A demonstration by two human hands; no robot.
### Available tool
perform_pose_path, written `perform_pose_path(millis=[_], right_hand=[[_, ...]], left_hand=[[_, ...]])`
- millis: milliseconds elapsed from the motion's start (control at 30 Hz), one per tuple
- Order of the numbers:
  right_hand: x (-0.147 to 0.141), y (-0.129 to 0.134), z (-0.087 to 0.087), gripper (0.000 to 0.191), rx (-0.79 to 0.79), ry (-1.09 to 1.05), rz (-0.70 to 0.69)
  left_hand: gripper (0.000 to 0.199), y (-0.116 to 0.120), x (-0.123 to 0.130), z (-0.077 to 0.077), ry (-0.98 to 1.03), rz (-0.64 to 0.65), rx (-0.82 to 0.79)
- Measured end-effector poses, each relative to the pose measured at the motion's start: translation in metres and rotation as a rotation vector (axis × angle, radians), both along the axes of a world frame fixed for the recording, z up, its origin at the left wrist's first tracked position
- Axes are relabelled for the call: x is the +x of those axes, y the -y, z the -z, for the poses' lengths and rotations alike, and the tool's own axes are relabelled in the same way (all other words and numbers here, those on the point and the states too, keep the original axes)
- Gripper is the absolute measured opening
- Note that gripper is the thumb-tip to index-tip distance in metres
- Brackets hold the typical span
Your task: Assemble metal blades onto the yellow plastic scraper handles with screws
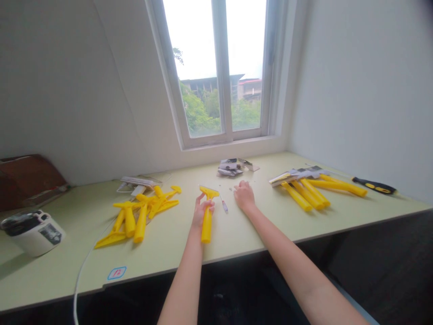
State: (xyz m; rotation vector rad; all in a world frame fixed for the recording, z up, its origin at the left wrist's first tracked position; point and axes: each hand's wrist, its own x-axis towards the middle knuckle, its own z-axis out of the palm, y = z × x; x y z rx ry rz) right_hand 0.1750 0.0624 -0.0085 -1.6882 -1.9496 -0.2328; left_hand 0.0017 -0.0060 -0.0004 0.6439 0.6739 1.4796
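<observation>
My left hand (200, 211) is closed round a yellow scraper handle (207, 225), its wide head pointing away from me. Just right of that head lies a small screwdriver (223, 204) with a clear handle. My right hand (244, 196) rests on the table with its fingers curled down together. Whatever its fingertips may pinch is hidden. Close to them are a few tiny metal pieces (230, 189), perhaps screws, too small to make out.
Several yellow scraper parts (140, 212) are heaped at left; scrapers with metal blades (306, 194) lie at right beside a black-and-yellow screwdriver (374, 185). Small packets (230, 168) lie near the window. A white mug (37, 234) and a white cable (83, 266) are at far left.
</observation>
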Motion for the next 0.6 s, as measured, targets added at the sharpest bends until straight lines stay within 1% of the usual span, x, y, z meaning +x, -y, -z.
perform_pose_path(millis=[133, 267, 333, 400, 500, 567, 600], right_hand=[[0.000, -0.003, 0.000, 0.022, -0.007, 0.005, -0.003], [0.002, -0.002, -0.001, 0.020, 0.001, -0.055, -0.027], [0.004, -0.002, -0.001, 0.018, 0.045, -0.139, -0.038], [0.005, -0.003, 0.000, 0.017, 0.089, -0.285, -0.065], [0.000, -0.001, 0.000, 0.014, 0.055, -0.545, -0.196], [-0.009, 0.005, -0.002, 0.013, 0.034, -0.644, -0.325], [-0.014, 0.009, -0.004, 0.013, 0.048, -0.666, -0.383]], left_hand=[[0.053, -0.001, 0.001, 0.003, -0.050, 0.045, 0.005], [0.054, 0.000, 0.001, 0.001, -0.038, 0.064, 0.008], [0.054, 0.000, 0.002, 0.000, -0.023, 0.083, 0.003], [0.054, 0.001, 0.002, -0.001, -0.016, 0.105, -0.007], [0.054, 0.002, 0.003, -0.003, -0.037, 0.119, -0.014], [0.054, 0.003, 0.004, -0.003, -0.067, 0.131, -0.008], [0.054, 0.004, 0.004, -0.003, -0.080, 0.140, -0.005]])
